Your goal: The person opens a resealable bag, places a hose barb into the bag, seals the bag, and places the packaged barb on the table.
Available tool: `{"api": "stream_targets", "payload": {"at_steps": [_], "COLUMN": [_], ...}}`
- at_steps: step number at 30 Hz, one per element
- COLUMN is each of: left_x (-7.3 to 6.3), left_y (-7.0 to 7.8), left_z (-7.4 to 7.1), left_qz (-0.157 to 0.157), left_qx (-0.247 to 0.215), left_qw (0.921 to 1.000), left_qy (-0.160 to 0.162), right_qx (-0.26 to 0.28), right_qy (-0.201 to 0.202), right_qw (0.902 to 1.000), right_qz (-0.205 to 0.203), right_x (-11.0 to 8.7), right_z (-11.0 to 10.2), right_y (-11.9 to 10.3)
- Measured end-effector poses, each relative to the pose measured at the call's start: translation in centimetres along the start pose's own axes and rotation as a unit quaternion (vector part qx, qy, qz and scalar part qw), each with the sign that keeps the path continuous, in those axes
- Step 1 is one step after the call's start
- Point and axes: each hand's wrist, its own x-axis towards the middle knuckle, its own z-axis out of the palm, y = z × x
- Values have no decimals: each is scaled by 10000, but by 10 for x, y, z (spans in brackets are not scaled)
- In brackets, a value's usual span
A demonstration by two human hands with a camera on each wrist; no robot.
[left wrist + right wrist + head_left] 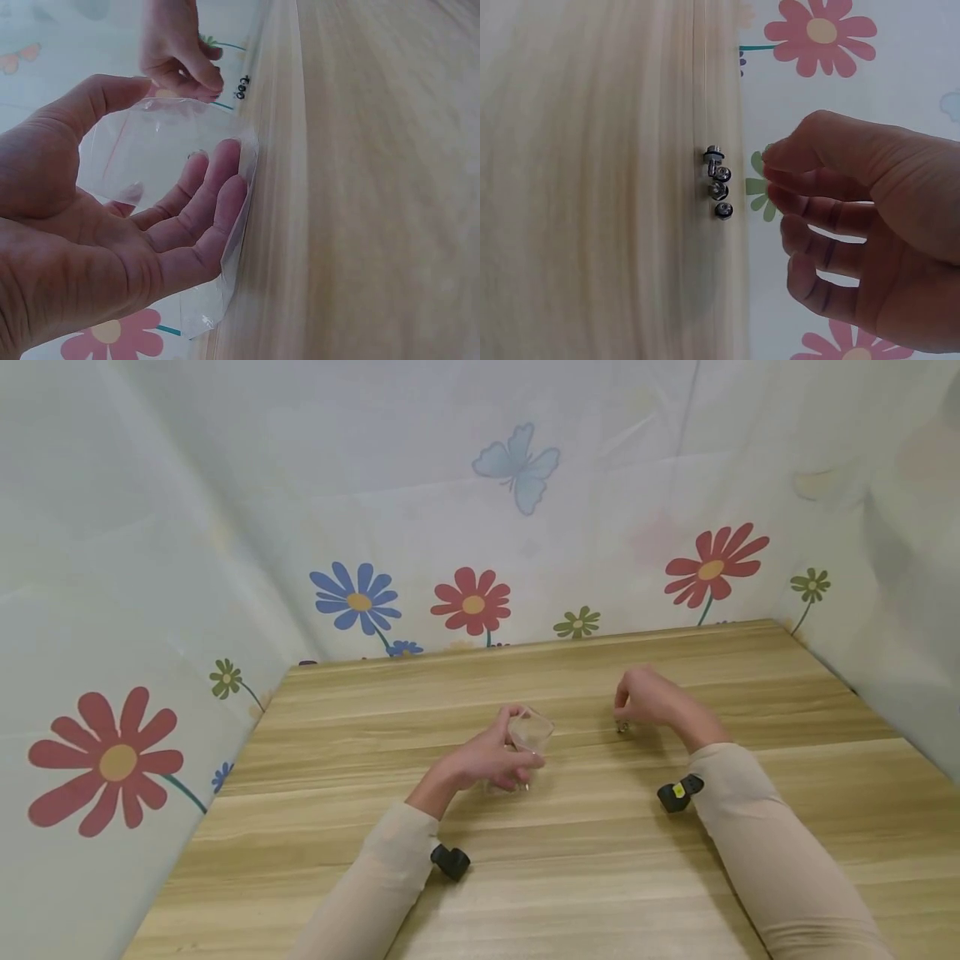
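My left hand (487,757) holds a clear plastic bag (534,732) low over the table, left of the other hand. In the left wrist view the thumb lies at the upper edge of the bag (161,124), and the curled fingers lie along its side. Several small shiny metal fittings with dark rings (720,192) lie in a short row on the wood. Close over them is my right hand (651,697), its fingers bent and the thumb near the index fingertip. Nothing shows between those fingertips in the right wrist view.
The wood-grain table (300,827) meets a pale cloth backdrop (405,460) with printed flowers and a butterfly at its back and sides. A small black wrist device (450,863) sits at the left sleeve, another wrist device (678,793) at the right.
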Motion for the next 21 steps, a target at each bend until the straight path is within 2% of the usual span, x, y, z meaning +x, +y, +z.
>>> {"api": "stream_targets", "payload": {"at_steps": [12,21], "left_x": [-1,-2], "left_y": [2,2], "left_z": [0,0], "left_qz": [-71,-79], "left_qx": [17,24], "left_qw": [10000,10000], "left_qy": [1,2], "right_qx": [234,219], "right_qy": [-731,-725], "right_qw": [9970,9970], "right_qz": [-79,-161], "right_x": [-2,1], "right_z": [8,13], "right_y": [4,5]}}
